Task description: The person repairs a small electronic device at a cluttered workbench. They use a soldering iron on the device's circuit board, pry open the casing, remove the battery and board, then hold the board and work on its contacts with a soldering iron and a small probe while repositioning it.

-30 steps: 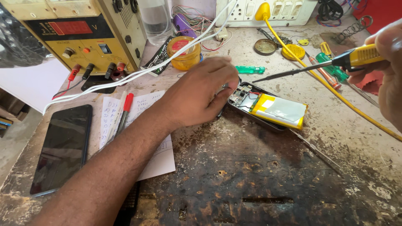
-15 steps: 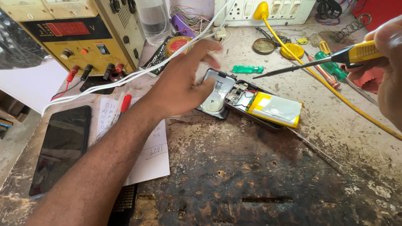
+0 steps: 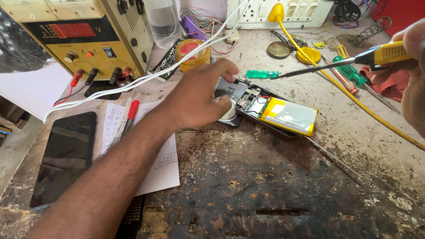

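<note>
An opened phone (image 3: 265, 110) lies on the stained bench, its back off, showing a silver battery with yellow edges (image 3: 290, 116) and a small circuit board (image 3: 249, 99). My left hand (image 3: 199, 99) reaches in from the lower left, and its fingers curl over the phone's left end, beside a round white part (image 3: 230, 114). My right hand (image 3: 414, 66), at the right edge, holds a soldering iron (image 3: 383, 54) with a yellow handle. The iron's dark tip points left and hovers above the bench, just right of the phone's top end.
A yellow bench power supply (image 3: 84, 35) with leads stands at back left. Near it are an orange jar (image 3: 192, 51) and a green screwdriver (image 3: 263, 74). A black phone (image 3: 66, 155), a paper sheet (image 3: 164, 170) and a red pen (image 3: 130, 116) lie at left. A thin metal rod (image 3: 332, 157) lies right of centre.
My left hand has slid off the circuit board toward the phone's left end, uncovering the board and the round white part. The soldering iron has stayed hovering at right.
</note>
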Demonstrator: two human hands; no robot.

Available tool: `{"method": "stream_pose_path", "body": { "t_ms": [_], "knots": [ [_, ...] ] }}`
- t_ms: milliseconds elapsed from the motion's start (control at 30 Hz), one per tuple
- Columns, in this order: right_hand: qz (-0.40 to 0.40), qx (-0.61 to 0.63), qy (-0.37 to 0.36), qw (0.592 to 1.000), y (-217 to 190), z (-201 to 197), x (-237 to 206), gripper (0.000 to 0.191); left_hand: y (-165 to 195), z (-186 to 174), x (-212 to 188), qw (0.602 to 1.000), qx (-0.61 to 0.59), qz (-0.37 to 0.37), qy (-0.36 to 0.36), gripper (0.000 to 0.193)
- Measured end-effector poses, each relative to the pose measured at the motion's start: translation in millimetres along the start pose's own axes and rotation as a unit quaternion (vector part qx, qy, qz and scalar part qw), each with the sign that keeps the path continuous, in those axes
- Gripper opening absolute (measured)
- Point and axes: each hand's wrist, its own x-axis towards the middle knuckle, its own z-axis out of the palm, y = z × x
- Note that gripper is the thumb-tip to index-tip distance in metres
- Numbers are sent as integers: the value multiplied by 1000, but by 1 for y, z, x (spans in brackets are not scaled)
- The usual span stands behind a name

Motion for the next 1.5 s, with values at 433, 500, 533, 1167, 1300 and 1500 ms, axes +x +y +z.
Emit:
{"method": "stream_pose_path", "body": {
  "t_ms": [433,500,533,1167,1300,1500],
  "knots": [
    [-42,-141,-44,988,-101,41,-21,30,2,16,-1,1000,3,-13,-12,35],
    [-57,-66,-58,994,-101,46,-19,31,2,16,0,1000,-1,2,-3,30],
    [-64,-37,-65,995,-98,48,-19,32,2,16,0,1000,-6,0,0,26],
    [-32,9,-67,997,-93,53,-24,29,-1,20,4,999,-39,6,9,14],
    [-38,14,-67,997,-92,54,-24,31,-1,21,4,999,-39,13,17,14],
    [-29,11,-71,997,-91,52,-23,27,-1,21,5,999,-34,15,10,13]
  ]
}}
